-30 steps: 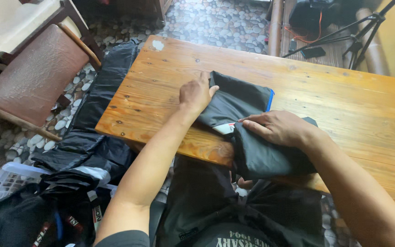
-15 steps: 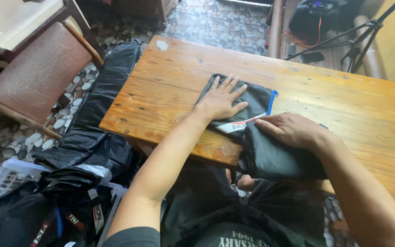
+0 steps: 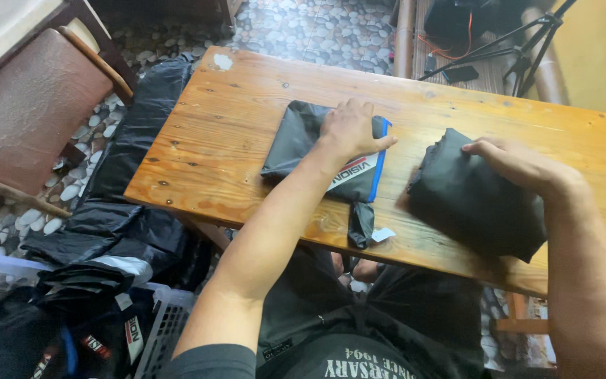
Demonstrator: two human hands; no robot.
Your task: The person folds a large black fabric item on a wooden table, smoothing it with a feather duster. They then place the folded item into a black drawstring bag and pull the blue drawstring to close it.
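- Pressing flat with spread fingers, the left hand [image 3: 351, 128] rests on a folded black fabric garment with a blue edge [image 3: 303, 144], which lies mid-way along the wooden plank counter [image 3: 233, 112]
- Resting palm-down with loosely curved fingers, the right hand [image 3: 520, 167] covers a second folded black fabric bundle [image 3: 468, 200], well apart to the right
- A white plastic basket [image 3: 159, 330] of dark clothes sits on the floor at lower left

left hand [image 3: 351, 130] flat, fingers spread, palm down; right hand [image 3: 510, 163] palm down, fingers curled; both forearms extended forward
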